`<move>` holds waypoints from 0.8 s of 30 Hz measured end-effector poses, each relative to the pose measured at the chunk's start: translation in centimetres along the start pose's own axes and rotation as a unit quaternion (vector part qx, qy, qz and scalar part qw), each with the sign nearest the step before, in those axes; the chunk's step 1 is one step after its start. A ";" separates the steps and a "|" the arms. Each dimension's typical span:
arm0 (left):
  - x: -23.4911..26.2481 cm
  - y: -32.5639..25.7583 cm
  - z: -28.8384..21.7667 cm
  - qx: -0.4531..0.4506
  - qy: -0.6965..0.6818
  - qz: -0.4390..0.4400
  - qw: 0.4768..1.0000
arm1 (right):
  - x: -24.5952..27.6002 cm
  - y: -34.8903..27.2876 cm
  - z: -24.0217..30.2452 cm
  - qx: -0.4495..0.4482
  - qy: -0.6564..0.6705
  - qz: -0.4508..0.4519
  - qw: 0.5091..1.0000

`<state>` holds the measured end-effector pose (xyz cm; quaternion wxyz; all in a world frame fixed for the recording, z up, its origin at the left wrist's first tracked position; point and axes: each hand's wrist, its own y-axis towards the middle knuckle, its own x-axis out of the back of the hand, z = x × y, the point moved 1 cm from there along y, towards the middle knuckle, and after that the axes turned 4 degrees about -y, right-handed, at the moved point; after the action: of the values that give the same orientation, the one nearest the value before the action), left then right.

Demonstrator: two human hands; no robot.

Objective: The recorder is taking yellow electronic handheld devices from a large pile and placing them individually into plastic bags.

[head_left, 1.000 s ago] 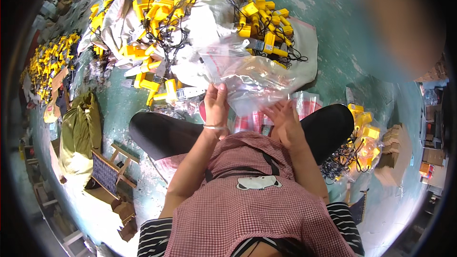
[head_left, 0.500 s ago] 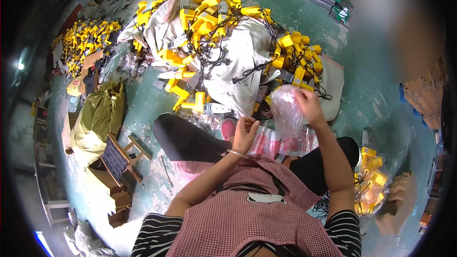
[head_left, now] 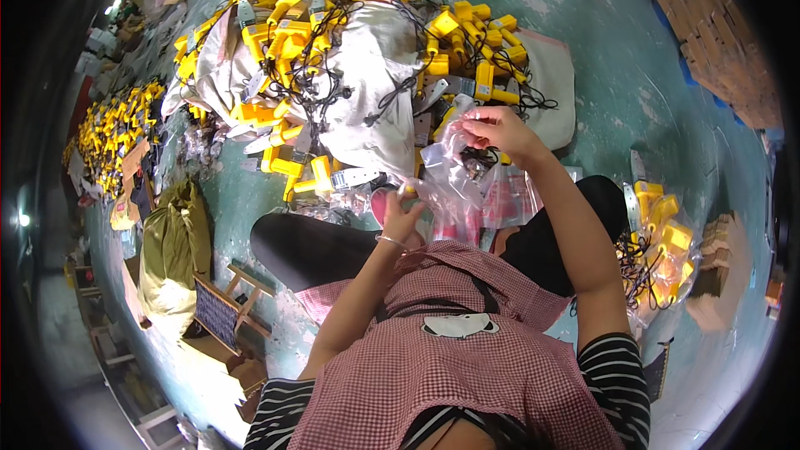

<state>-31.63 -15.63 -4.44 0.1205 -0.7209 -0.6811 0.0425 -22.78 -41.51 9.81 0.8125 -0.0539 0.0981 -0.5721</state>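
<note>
Your right hand (head_left: 498, 129) pinches the upper edge of a clear, crinkled plastic bag (head_left: 450, 179), fingers pressed together on the film, while your left hand (head_left: 403, 215) grips its lower end. The bag hangs between both hands above your lap and a stack of red-printed flat packets (head_left: 508, 200). Just beyond lies a white cloth (head_left: 367, 67) heaped with yellow plastic devices on black cords (head_left: 292, 29).
</note>
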 end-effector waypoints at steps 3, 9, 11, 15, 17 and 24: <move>-0.6 0.2 -4.3 -0.080 0.067 -0.088 0.991 | -0.5 -1.0 -0.3 -0.018 -0.016 -0.017 1.000; -2.5 0.3 -13.5 -0.081 -0.089 0.191 0.974 | -4.7 -2.4 -0.9 0.042 -0.124 0.064 0.989; -1.3 2.1 -14.1 -0.112 0.000 0.166 0.980 | -3.8 -2.7 -0.4 0.009 -0.080 0.006 0.997; -0.6 5.3 -15.9 -0.125 0.082 0.254 0.956 | 1.7 -2.9 1.8 0.041 0.307 -0.222 0.925; -2.1 7.0 -16.3 -0.076 0.015 0.329 0.941 | 3.6 -3.6 2.2 0.011 0.385 -0.268 0.883; 1.8 27.2 -7.5 -0.097 0.376 -0.153 0.909 | 4.5 -4.7 5.1 0.069 0.427 -0.327 0.840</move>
<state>-3.42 -15.87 -3.26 0.3024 -0.5784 -0.6883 -0.3166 -24.48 -47.50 15.28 0.4573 0.2229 0.3723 -0.7762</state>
